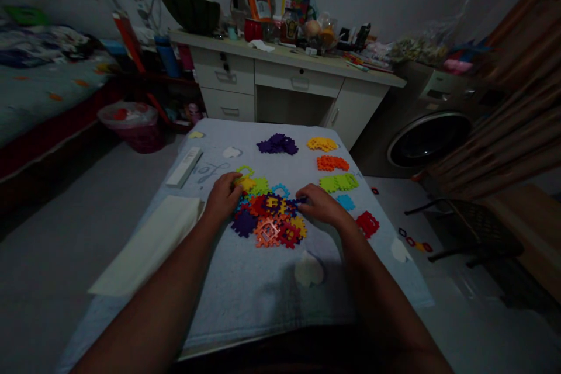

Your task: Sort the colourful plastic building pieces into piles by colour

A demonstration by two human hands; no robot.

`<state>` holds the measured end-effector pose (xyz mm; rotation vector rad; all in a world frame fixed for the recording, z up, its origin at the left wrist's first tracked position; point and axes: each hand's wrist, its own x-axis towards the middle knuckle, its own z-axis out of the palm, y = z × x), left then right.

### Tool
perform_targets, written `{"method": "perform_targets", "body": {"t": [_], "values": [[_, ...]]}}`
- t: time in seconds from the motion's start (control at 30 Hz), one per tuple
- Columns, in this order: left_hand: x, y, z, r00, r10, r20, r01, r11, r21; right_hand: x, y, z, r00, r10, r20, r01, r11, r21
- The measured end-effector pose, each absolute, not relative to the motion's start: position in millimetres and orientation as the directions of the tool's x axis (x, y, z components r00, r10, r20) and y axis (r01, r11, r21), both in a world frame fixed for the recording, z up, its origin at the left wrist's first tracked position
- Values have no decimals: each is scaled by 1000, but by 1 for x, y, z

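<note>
A mixed pile of plastic interlocking tiles (pixel 267 228) with notched edges lies in the middle of the cloth-covered table, in red, orange, purple, yellow, green and blue. At its left side my left hand (pixel 223 197) has thumb and fingers closed on a yellow interlocking tile (pixel 246 183). My right hand (pixel 323 204) is at the pile's right edge, its fingertips pinching a dark blue interlocking tile (pixel 300 200). Single-colour groups lie farther out: purple tiles (pixel 277 144), yellow tiles (pixel 322 144), orange tiles (pixel 333 163), green tiles (pixel 338 182), light blue tiles (pixel 345 202) and red tiles (pixel 367 224).
A long white box (pixel 184 168) and a folded pale cloth (pixel 149 245) lie on the table's left side. Behind stands a cluttered desk (pixel 298 79), with a washing machine (pixel 429 123) to its right. Several loose tiles (pixel 411 241) are on the floor near a dark stool (pixel 477 228).
</note>
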<state>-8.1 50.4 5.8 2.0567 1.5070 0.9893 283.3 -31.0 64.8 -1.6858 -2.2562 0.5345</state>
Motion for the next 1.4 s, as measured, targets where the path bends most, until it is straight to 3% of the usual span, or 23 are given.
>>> {"method": "perform_targets", "body": {"t": [0.2, 0.4, 0.57, 0.77, 0.93, 1.2, 1.4], "values": [[-6, 45, 8, 212, 879, 428, 734, -432, 524, 275, -26, 39, -254, 966, 51, 858, 249, -449], [-3, 41, 16, 208, 898, 386, 692, -415, 591, 276, -22, 24, -109, 974, 197, 813, 201, -546], [4, 29, 37, 259, 875, 408, 705, -460, 540, 276, -18, 13, -35, 966, 256, 795, 182, -579], [25, -10, 70, 590, 792, 157, 712, -602, 362, 274, -17, 12, 70, 945, 318, 768, 153, -622], [43, -49, 66, 710, 701, 67, 661, -696, 280, 274, -16, 11, 154, 938, 311, 710, 113, -695], [56, -62, 35, 707, 674, 214, 654, -739, 162, 275, -18, 8, 186, 938, 294, 637, 113, -762], [60, -49, 33, 684, 665, 301, 651, -742, 160, 275, -18, 7, 204, 934, 293, 635, 101, -766]]}}
